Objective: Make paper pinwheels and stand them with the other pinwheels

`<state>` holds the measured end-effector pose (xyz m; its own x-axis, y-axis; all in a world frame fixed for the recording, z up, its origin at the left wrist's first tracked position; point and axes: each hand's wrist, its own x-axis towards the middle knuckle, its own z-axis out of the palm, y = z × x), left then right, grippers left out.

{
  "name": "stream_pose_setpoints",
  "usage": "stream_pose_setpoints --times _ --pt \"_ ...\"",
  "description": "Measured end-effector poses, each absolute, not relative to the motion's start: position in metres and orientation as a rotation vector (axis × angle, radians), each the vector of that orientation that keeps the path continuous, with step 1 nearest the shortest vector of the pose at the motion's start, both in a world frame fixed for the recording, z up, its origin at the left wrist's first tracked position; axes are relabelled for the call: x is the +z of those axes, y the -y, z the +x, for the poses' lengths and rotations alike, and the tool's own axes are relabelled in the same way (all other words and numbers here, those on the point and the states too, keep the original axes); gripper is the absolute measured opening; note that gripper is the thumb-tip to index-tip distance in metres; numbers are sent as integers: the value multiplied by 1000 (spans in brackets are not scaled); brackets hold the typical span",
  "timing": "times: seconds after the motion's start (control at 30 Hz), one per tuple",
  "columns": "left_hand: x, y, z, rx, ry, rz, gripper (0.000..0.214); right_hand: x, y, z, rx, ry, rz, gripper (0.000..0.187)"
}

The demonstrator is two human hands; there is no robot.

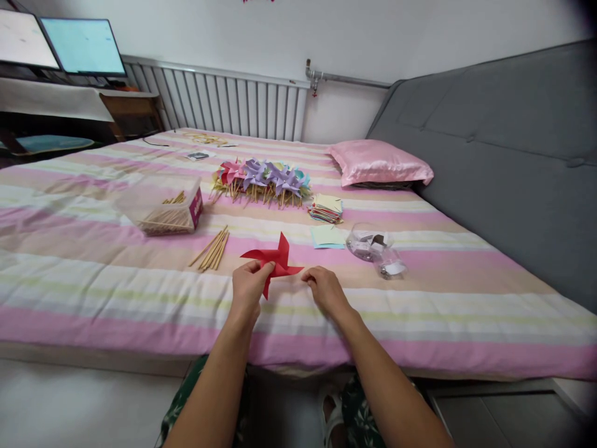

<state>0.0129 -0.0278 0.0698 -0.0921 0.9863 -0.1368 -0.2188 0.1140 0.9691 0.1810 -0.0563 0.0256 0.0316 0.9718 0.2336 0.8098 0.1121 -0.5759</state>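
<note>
A red paper pinwheel point(276, 257) is held just above the striped bedsheet point(93, 274). My left hand point(249, 287) pinches its lower left part, thumb and fingers closed on the paper. My right hand point(325, 287) has its fingers curled at the pinwheel's right tip; what they pinch is hidden. A small bundle of wooden sticks point(212, 249) lies to the left of the pinwheel.
A row of finished pinwheels point(263, 179) lies further back, beside a stack of coloured paper squares point(326, 208), a loose pale sheet point(327, 236) and a clear jar point(375, 249) on its side. A clear box of sticks point(163, 208) sits left. Pink pillow point(377, 163), grey headboard point(504, 155).
</note>
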Motion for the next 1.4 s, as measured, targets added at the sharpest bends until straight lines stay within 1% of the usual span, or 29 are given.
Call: stream_pose_setpoints --times 0.23,0.4,0.6,0.7,0.8,0.93,1.03,1.13,1.27,1.4 --pt "66 27 14 1292 -1175 913 21 27 56 175 273 1762 -1825 22" --pt "64 27 13 1276 -1186 904 16 29 58 174 172 1797 -1963 18" --pt "65 27 13 1271 -1201 911 15 28 59 173 142 1819 -1986 15" --pt "64 27 13 1277 -1193 920 15 30 60 177 285 1713 -1862 14" --pt "64 28 13 1289 -1191 932 16 37 61 186 506 1451 -1622 8" --pt "66 29 15 1307 -1188 963 16 54 65 189 705 1144 -1265 16" --pt "68 32 20 1325 -1178 1004 16 66 73 181 750 1135 -1101 15" --pt "69 37 27 1337 -1147 1050 19 74 82 170 710 1280 -1080 11" --pt "69 44 36 1302 -1098 1087 24 76 87 161 519 1496 -1193 10" --pt "69 47 40 1263 -1058 1106 26 76 88 160 381 1579 -1290 9"
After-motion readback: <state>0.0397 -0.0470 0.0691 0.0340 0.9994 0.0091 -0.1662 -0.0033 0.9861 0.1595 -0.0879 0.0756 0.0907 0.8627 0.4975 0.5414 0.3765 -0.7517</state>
